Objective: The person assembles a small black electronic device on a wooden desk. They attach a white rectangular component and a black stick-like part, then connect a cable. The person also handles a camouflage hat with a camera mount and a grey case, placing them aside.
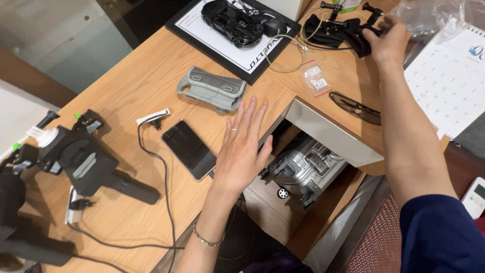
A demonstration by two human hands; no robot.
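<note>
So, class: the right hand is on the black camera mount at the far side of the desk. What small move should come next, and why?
Probably close the right hand round the black mount and lift it straight up. The fingers only touch its far end, and a thin cable lies loose beside it, so dragging could snag. The left hand hovers flat, holding nothing.

office-like desk space, wooden desk (146, 76), desk calendar (449, 81), smartphone (189, 149), cables, silver suitcase (308, 169) underneath

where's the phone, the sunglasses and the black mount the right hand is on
phone (189, 149), head view, middle of its dark screen
sunglasses (356, 107), head view, on the dark lens
black mount (353, 30), head view, its body left of the right hand (389, 40)
</note>
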